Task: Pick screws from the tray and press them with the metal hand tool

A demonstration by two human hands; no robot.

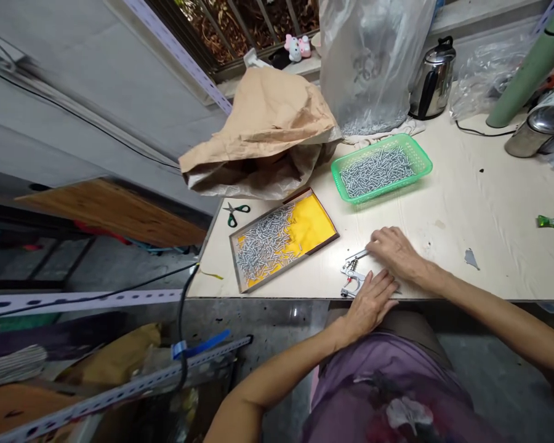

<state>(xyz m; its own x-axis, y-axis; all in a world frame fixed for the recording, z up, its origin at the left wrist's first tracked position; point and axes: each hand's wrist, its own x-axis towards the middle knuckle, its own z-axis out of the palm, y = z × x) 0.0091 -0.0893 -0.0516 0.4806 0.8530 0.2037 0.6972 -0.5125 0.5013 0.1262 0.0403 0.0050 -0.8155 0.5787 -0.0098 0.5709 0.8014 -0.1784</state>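
Observation:
A metal hand tool [356, 275] with a spring and a small red part lies flat on the table near its front edge. My left hand [372, 301] rests over its lower handle, the fingers stretched out side by side. My right hand [394, 251] is at the end of the upper handle, its fingers bent round and pressed together on it. To the left, a shallow tray [286, 271] with a yellow lining holds many small silver metal pieces. More such pieces fill a green plastic basket [420, 161] behind my hands.
Green-handled scissors [233, 212] lie left of the tray. Behind stand a brown paper bag [277, 111], a clear plastic bag [373, 61] and a steel kettle [434, 80]. A metal cup [538, 130] and green wrapped items [549, 222] are at the right.

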